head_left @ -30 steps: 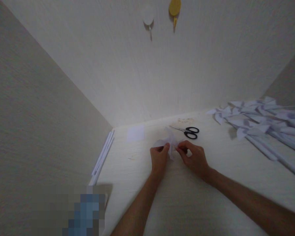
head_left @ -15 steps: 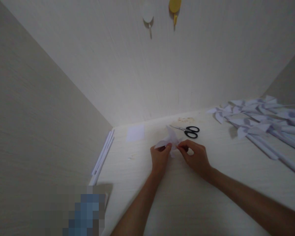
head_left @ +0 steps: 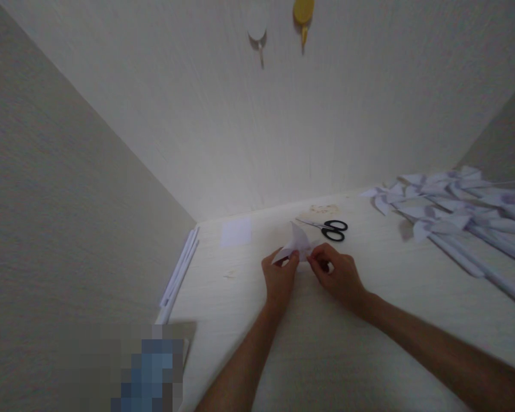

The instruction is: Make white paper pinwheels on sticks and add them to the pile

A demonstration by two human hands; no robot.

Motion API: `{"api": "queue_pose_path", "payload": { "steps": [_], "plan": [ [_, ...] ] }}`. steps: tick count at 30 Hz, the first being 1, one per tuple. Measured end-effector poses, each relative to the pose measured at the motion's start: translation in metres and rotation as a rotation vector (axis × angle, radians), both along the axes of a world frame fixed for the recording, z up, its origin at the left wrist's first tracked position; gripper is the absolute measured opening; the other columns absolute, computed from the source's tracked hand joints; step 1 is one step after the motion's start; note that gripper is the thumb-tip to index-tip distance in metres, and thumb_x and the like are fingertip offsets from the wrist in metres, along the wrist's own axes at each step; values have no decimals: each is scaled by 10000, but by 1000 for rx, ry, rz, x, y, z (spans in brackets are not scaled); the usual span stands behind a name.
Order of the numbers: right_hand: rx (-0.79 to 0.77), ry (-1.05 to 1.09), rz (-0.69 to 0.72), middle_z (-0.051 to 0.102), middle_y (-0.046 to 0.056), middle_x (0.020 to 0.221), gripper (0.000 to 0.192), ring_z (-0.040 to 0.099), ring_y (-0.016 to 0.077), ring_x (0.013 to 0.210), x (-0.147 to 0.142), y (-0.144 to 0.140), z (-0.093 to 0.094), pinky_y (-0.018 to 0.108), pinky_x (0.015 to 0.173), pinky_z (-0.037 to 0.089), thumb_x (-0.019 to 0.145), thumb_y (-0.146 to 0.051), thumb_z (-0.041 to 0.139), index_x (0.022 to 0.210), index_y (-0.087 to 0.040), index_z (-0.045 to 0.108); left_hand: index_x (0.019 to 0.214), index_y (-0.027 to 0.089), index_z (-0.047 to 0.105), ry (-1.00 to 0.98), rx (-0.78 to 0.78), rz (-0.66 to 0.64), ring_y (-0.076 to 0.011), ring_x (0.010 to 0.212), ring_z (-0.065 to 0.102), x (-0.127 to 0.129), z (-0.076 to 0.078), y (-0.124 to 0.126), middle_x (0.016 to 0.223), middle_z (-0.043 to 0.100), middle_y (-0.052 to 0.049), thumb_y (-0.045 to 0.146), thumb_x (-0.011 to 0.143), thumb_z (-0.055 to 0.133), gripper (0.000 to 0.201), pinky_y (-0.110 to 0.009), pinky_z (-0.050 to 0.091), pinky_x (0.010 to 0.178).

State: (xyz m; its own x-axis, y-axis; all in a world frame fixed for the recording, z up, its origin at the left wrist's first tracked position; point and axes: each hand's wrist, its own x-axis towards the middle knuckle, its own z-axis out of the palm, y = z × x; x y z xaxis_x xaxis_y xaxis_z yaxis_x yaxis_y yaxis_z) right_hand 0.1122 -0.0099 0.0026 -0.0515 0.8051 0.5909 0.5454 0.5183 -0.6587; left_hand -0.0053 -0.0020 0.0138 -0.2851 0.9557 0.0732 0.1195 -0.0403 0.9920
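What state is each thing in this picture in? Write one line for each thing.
Left hand: pinching the folded paper.
Right hand: pinching the folded paper from the other side.
Folded paper: held between both hands, flaps standing up.
Scissors: shut, lying flat on the table.
Paper square: flat, unfolded.
Paper sticks: lying along the left wall.
Pinwheels: assembled, heaped at the right.
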Motion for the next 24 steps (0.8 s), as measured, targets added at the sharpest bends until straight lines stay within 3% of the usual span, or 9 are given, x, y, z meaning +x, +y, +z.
{"api": "queue_pose_path", "payload": {
  "steps": [19, 24],
  "plan": [
    [-37, 63, 20, 542, -32, 514, 85, 520, 96, 444, 2, 3, 2, 187, 461, 394, 736, -172, 485, 681, -196, 425, 594, 85, 605, -132, -95, 75, -114, 487, 521, 0, 1, 5, 541, 602, -28, 225, 532, 632, 156, -230, 409, 485],
    [-57, 83, 29, 537, -32, 511, 87, 518, 93, 443, 3, 2, 2, 182, 458, 387, 730, -167, 494, 679, -192, 428, 585, 96, 605, -141, -52, 54, -107, 507, 519, -1, 0, 5, 561, 605, -23, 211, 544, 621, 123, -224, 408, 502]
  ]
}}
